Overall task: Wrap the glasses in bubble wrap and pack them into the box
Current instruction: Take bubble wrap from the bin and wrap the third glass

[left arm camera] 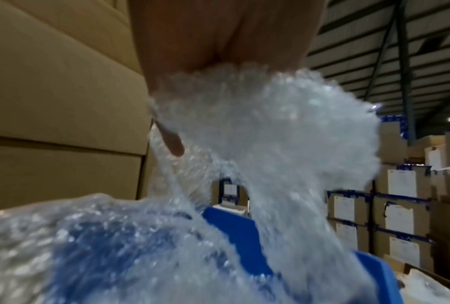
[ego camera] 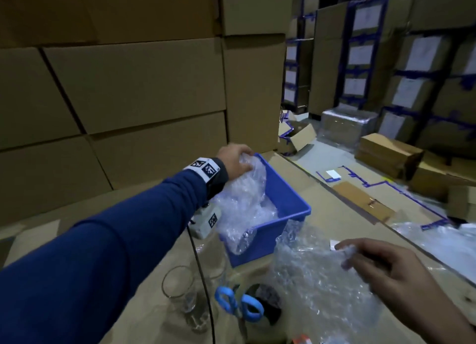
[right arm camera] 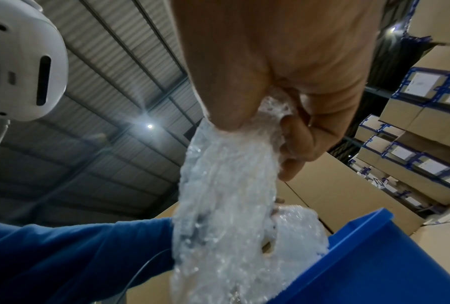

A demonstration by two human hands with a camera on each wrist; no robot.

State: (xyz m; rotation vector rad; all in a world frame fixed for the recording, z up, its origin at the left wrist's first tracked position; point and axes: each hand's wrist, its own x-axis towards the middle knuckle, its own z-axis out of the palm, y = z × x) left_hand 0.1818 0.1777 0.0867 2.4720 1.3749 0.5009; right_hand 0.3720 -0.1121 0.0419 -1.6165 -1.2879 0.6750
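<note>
A blue plastic box stands on the cardboard-covered table. My left hand grips the top of a crumpled bubble wrap bundle that fills the box's near-left part and spills over its front wall. What the bundle holds is hidden. The left wrist view shows that wrap bunched under my palm above the box rim. My right hand pinches the edge of a loose bubble wrap sheet in front of the box, also seen as the wrap. A bare clear glass stands near the front.
Blue-handled scissors lie beside a dark roll under the loose sheet. A thin cable crosses the table. A wall of stacked cartons rises behind the box. More cartons and flattened cardboard are on the floor to the right.
</note>
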